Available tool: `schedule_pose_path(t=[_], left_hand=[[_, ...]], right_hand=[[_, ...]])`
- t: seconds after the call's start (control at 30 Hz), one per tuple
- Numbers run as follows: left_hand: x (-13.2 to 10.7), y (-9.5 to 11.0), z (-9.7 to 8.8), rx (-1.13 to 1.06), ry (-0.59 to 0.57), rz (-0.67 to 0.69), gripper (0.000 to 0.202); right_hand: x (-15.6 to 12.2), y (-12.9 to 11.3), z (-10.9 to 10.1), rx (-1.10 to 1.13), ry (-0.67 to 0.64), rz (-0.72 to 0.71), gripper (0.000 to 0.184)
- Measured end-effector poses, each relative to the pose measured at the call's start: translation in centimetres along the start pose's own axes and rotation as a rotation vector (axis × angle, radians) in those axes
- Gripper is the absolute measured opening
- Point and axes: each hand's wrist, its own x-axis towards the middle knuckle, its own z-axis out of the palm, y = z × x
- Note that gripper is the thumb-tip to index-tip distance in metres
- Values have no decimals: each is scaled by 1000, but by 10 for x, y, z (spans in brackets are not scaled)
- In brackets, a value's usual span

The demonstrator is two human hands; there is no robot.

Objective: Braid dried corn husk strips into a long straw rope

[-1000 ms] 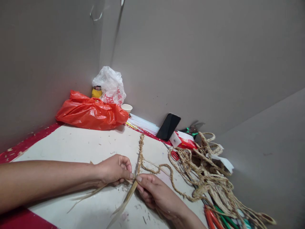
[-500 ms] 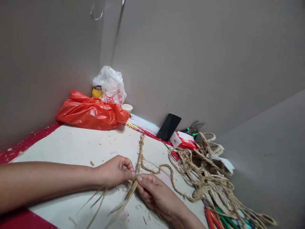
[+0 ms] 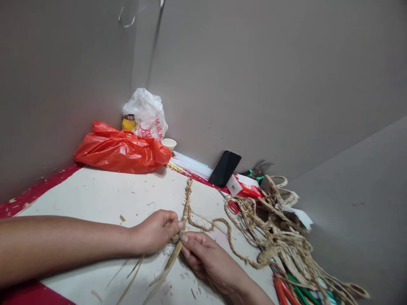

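A braid of straw-coloured plant fibre [image 3: 188,197] runs down the white board toward my two hands. My left hand [image 3: 160,231] is closed, its thumb and finger pinching the lower end of the braid from the left. My right hand [image 3: 202,250] pinches the same end just below, thumb on top. Flat loose strands [image 3: 167,271] trail from under the fingers toward the lower left. Thinner strands [image 3: 132,271] hang below my left wrist. From the braid a thin cord [image 3: 230,239] winds right to a tangled heap of braided cord [image 3: 276,237]. My fingers partly hide the join.
Red-handled pliers [image 3: 282,290] and a green-handled tool [image 3: 300,290] lie under the heap's front. A phone [image 3: 225,168] leans at the back near a red box [image 3: 249,188]. A red plastic bag [image 3: 124,150], white bag [image 3: 146,112] and paper cup [image 3: 169,144] stand back left.
My left hand has shifted slightly, its thumb now higher against the braid. The loose strands under it have swung a little. My right hand stays nearly in place.
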Motion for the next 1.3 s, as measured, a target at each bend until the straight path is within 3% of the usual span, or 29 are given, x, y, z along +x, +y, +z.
schedule_pose_path(t=[0.1,0.2,0.3,0.5,0.8,1.0,1.3], left_hand=[[1,7,-2,-129,-49,-143,41],[-2,14,-6,-281,-86,-337,27],[-6,16,-11,-426,-127,-383,13],[-8,9,-17,-476,-198,-275,20],[-11,5,-21,-369,-155,-171,38],[-13,1,-19,-254,-116,-56,16],[-15,0,-15,-147,-116,-48,10]], right_hand=[[0,0,0,4,-1,-7,43],[1,1,0,6,-1,-8,43],[1,0,1,21,3,-10,43],[0,-1,3,42,15,14,38],[1,2,2,19,45,36,38],[1,1,4,17,41,15,37],[1,4,5,34,55,21,40]])
